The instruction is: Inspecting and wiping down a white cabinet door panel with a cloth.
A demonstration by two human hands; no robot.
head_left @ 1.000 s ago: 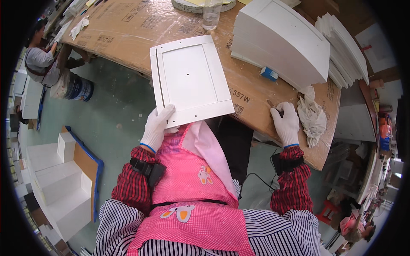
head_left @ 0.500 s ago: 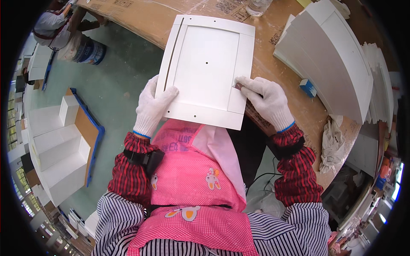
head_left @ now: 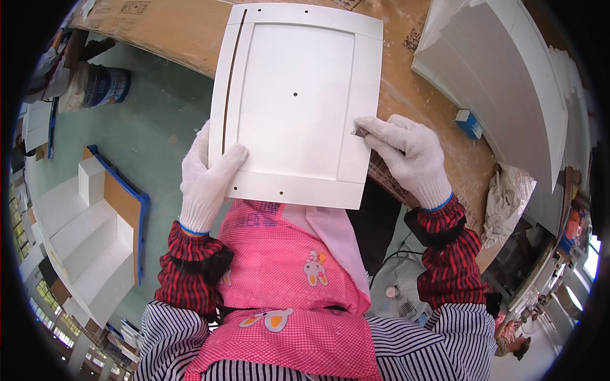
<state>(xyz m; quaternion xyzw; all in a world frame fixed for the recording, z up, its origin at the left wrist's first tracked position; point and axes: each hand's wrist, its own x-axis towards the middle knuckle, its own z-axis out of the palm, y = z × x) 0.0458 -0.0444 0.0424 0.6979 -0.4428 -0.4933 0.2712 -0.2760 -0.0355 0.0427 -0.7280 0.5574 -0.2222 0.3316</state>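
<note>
A white framed panel (head_left: 295, 127) is held up in front of me, with a recessed middle, a long slot down its left side and several small holes. My left hand (head_left: 210, 174), in a white knit glove, grips its lower left edge, thumb on the face and fingers behind. My right hand (head_left: 406, 149), gloved too, pinches a small dark brownish piece (head_left: 361, 132) that looks like folded sandpaper. That piece touches the right frame strip of the panel, near the inner edge.
A cardboard-covered table (head_left: 171, 32) runs behind the panel and down the right. On it are stacked white panels (head_left: 495, 82), a small blue box (head_left: 468, 124) and a crumpled cloth (head_left: 505, 200). White panels on a blue-edged stand (head_left: 95, 235) and a bucket (head_left: 105, 86) are on the left.
The panel appears larger and its lower edge sits lower and farther left in view. My right hand remains at its right strip with the small piece. The surroundings have shifted as my head moved.
</note>
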